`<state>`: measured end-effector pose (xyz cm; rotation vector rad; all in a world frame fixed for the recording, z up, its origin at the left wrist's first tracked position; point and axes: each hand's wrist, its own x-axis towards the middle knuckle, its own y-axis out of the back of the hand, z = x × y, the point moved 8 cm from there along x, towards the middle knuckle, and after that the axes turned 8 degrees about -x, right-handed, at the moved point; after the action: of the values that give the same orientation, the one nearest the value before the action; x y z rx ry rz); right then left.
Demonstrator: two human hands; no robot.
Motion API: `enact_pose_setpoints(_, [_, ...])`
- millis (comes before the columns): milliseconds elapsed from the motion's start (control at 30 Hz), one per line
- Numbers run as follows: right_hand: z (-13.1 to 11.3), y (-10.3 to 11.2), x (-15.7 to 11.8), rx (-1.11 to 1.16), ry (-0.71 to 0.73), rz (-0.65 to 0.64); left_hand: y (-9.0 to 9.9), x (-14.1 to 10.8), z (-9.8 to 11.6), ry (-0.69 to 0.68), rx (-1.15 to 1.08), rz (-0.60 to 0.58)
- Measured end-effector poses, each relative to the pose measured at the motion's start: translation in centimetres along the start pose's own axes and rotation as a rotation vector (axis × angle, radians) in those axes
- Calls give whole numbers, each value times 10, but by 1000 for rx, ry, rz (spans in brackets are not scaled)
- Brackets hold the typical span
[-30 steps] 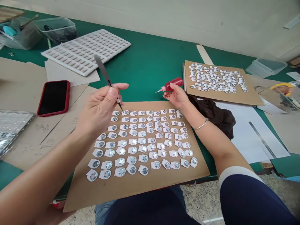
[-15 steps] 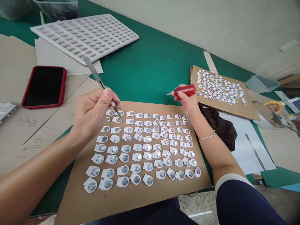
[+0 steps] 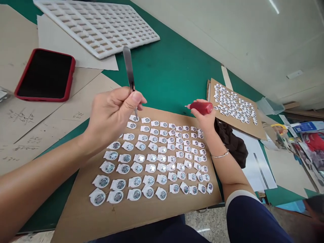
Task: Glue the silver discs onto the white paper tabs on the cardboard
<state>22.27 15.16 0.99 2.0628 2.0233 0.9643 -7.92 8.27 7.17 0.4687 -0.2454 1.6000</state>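
Observation:
My left hand pinches a pair of metal tweezers, whose tips point down at a small white-tabbed round piece in the far row. Rows of several such pieces, silvery discs on white tabs, lie on a brown cardboard sheet in front of me. Over the board's far right corner, my right hand is closed around a small red bottle. The bottle's thin nozzle points left, clear of the pieces.
A white grid tray lies at the back left, with a red-cased phone nearer. On the right are a second cardboard with similar pieces, a dark cloth and a clear plastic box.
My left hand has shifted right along the far row, and the tweezers stand more upright. My right hand still holds the bottle, now turned slightly. The whole view has tilted.

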Motion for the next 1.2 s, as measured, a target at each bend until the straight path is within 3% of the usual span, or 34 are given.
enact_pose_setpoints(167, [19,3,0,292,-206,88,-3,-2,-6,80,-52,11])
enact_pose_setpoints(433, [28,-5,0,459,-320,50,-14,-6,-18,180,-171,-61])
enact_pose_setpoints(800, [30,-6,0,356,-311,6,-27,-11,-25,256,4,-158])
enact_pose_setpoints(933, [20,-8,2,320,-268,-25,-25,-9,-18,166,-25,-124])
enact_pose_setpoints(1033, [11,-4,7,332,-251,-21,-30,-7,-12,57,24,-165])
enact_pose_setpoints(1200, [0,6,23,345,-233,-9,-44,-4,-19,124,104,-173])
